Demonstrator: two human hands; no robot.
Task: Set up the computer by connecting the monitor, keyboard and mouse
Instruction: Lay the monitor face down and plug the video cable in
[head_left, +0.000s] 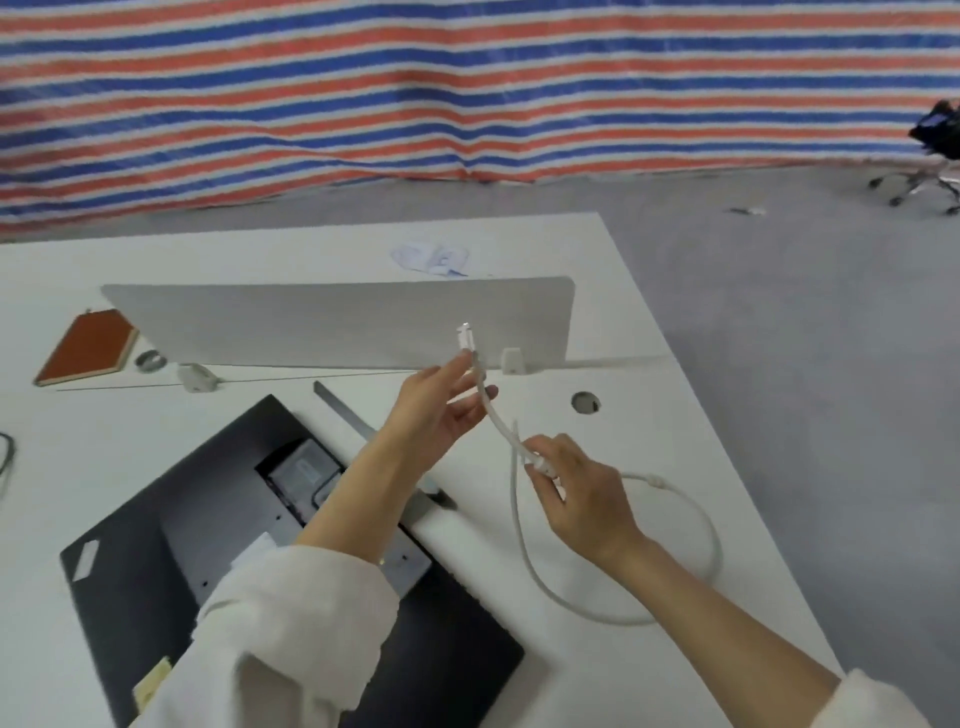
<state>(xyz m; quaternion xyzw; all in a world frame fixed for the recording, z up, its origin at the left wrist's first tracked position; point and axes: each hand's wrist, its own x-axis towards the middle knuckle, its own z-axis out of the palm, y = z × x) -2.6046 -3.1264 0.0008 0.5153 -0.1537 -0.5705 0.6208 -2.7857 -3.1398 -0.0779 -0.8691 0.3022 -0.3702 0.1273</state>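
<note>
Cable (511, 441): white, held up over the bench (649, 415) — our left hand (436, 410) pinched near the plug (464, 338), right hand (576, 483) gripped lower down.
Monitor (171, 519): face down beside us.
Advice: we judged turning the plug to match the port first was best — no forcing.

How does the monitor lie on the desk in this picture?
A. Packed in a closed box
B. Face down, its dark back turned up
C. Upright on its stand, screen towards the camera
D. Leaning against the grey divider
B: the monitor lies flat on the desk, its dark back and mounting recess facing up.
</note>
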